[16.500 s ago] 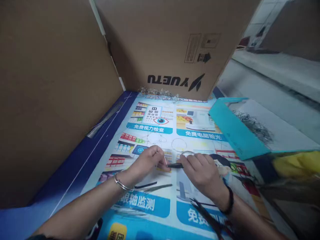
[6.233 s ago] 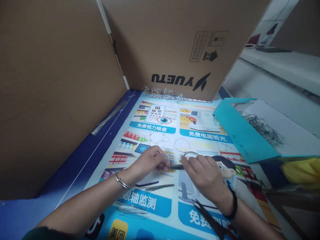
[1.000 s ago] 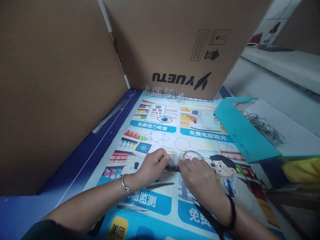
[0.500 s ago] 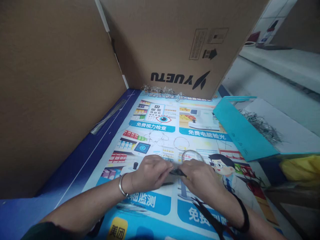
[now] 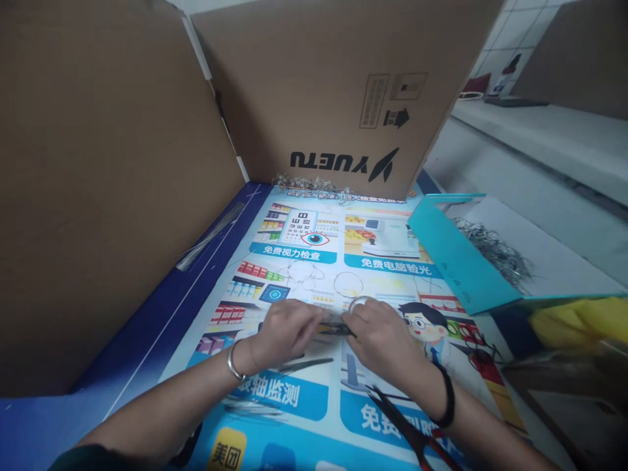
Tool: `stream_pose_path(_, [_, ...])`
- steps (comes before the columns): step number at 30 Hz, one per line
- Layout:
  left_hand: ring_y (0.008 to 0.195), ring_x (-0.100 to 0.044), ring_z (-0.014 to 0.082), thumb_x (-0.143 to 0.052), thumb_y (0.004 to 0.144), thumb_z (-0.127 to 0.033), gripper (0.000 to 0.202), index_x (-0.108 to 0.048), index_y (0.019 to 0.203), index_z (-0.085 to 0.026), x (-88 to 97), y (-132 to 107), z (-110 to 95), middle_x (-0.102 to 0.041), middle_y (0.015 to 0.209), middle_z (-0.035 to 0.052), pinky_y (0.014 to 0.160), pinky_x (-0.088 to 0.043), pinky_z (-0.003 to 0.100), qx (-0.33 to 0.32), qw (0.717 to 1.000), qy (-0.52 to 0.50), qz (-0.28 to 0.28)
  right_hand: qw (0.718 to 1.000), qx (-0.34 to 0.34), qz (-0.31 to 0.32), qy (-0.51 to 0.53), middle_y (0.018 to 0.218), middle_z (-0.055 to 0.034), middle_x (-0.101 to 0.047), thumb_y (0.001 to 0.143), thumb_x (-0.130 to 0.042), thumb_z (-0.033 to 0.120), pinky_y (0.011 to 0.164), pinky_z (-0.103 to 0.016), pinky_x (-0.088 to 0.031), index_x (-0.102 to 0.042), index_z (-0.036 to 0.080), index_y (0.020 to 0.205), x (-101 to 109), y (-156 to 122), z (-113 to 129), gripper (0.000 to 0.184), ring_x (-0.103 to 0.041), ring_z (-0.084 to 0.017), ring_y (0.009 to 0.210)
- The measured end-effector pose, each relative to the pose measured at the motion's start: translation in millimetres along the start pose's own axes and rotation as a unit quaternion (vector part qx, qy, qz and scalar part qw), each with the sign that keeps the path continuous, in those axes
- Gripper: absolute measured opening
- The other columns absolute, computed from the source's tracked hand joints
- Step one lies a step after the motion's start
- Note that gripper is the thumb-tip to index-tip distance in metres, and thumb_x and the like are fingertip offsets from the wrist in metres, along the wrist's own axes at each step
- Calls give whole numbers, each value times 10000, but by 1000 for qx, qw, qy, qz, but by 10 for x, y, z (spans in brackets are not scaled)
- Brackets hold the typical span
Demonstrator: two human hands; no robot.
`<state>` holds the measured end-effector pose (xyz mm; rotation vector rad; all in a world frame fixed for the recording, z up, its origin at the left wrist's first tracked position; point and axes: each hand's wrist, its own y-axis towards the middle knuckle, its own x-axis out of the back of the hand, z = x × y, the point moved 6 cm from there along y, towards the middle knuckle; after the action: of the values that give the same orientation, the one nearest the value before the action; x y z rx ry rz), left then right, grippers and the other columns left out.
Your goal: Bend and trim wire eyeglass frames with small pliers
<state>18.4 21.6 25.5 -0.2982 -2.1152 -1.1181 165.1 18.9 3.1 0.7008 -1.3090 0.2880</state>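
My right hand (image 5: 380, 333) is closed around a pair of pliers (image 5: 337, 327), whose dark jaws point left toward my other hand. My left hand (image 5: 289, 332) pinches a thin wire close to the jaw tips; blur and the fingers hide most of it. Just beyond my right hand, a wire ring (image 5: 360, 301) is partly covered by the knuckles. A slim dark tool (image 5: 314, 364) lies on the printed poster below the hands. Scissors with red and black handles (image 5: 405, 422) rest open under my right forearm.
Cardboard panels (image 5: 314, 85) stand at the left and back. A turquoise box (image 5: 456, 261) at right holds a heap of wire pieces (image 5: 495, 252). Thin wire rings (image 5: 348, 284) lie mid-poster, straight wires (image 5: 209, 239) at left, and a clear tangled strand (image 5: 314, 186) at the back.
The view has shifted slightly. My hands remain close together at the pliers, with the left fingers now a little farther from my right hand. The slim dark tool shows more clearly.
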Motion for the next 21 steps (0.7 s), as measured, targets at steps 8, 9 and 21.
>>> stream_pose_path(8, [712, -594, 109, -465, 867, -291, 206, -624, 794, -183, 166, 157, 474, -659, 773, -6, 663, -439, 215, 279, 953, -80, 91, 985, -38, -162, 50, 811, -63, -616, 811, -542, 206, 723, -329, -353, -640, 162, 936, 135, -15, -457, 164, -505, -199, 809])
stream_pose_path(9, [709, -587, 114, -475, 854, -306, 209, -624, 781, -180, 175, 150, 510, -653, 763, -7, 654, -433, 216, 292, 946, -86, 114, 980, -48, -184, 58, 837, -66, -620, 817, -545, 217, 738, -334, -357, -636, 166, 946, 144, -28, -540, 166, -507, -204, 836])
stream_pose_path(21, [614, -515, 122, -426, 792, -261, 188, -573, 705, -183, 177, -257, 803, -590, 663, -12, 558, -326, 217, 379, 901, -18, 212, 956, -106, -269, 48, 986, -79, -600, 849, -548, 299, 850, -375, -357, -614, 210, 1073, 101, -160, -909, 250, -508, -230, 964])
